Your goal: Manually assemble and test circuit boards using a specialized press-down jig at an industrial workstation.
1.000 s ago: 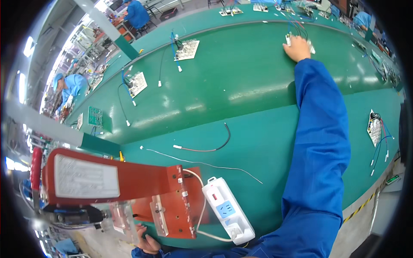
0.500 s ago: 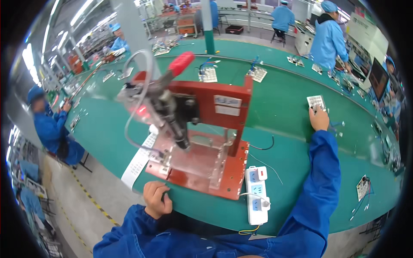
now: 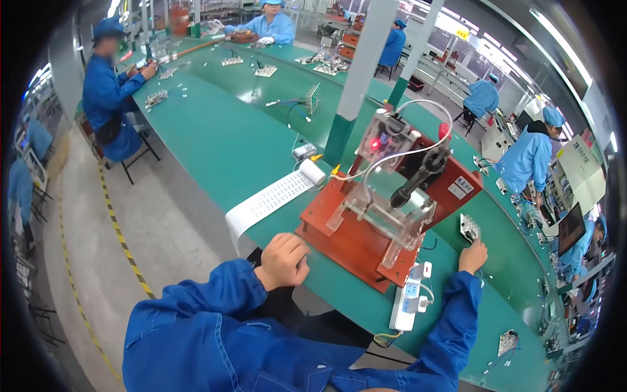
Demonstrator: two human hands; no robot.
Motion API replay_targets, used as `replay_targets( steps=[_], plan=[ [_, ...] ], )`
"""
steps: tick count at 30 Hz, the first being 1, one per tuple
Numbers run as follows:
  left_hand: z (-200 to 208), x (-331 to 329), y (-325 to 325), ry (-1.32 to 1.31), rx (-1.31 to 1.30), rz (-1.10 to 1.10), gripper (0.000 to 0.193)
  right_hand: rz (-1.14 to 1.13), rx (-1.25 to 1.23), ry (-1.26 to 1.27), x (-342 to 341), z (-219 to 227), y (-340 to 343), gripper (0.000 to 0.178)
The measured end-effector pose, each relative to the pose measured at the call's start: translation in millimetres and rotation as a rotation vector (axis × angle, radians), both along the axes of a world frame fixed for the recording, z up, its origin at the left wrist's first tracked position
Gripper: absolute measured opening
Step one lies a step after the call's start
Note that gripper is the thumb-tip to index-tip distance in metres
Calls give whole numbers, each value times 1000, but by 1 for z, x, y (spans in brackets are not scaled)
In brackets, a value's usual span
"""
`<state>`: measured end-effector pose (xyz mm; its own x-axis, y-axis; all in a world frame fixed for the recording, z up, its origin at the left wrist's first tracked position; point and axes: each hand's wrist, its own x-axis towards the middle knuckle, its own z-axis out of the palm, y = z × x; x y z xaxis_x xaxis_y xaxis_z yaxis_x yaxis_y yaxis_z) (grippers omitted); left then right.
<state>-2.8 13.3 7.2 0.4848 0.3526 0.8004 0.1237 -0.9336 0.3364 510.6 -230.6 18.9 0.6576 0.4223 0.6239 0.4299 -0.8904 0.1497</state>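
Observation:
My right hand (image 3: 473, 257) grips the near end of a small white circuit board (image 3: 469, 227) with fine parts on it, and the board stands tilted above the green bench. Curled at the bench's near edge, my left hand (image 3: 284, 260) has its fingers closed with nothing visible in them. Between both hands stands a red test fixture (image 3: 356, 251) with a clear plastic plate, a black toggle clamp with a red handle (image 3: 445, 130) and a glowing red light. A white tube loops over it.
A strip of white labels (image 3: 271, 204) unrolls left of the fixture. A white power strip (image 3: 406, 306) lies on its right. Another wired board (image 3: 507, 342) rests at the bench's right. A pillar (image 3: 359, 78) rises behind. Co-workers in blue, one at the left (image 3: 111, 98), sit or stand around.
The view has turned, so the fixture appears further right. My right hand has come nearer to the fixture and power strip, with the board now tilted up. My left hand stays curled.

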Motion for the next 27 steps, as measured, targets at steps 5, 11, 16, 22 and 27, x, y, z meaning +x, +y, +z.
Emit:
replay_targets(
  steps=[5,11,16,22,27],
  plan=[
    [-1,-1,6,-18,-38,-89,13,31,355,-339,-75,41,-37,26],
    [32,-16,-5,-32,-69,-399,54,372,704,-312,-283,137,-57,24],
    [110,-4,-18,-54,372,-770,55,556,549,377,-394,181,-44,21],
    [133,-7,-25,75,785,-794,55,626,424,1122,-427,177,-27,25],
    [108,-19,-14,315,917,-914,63,795,-319,468,-443,147,-21,66]
  ],
)
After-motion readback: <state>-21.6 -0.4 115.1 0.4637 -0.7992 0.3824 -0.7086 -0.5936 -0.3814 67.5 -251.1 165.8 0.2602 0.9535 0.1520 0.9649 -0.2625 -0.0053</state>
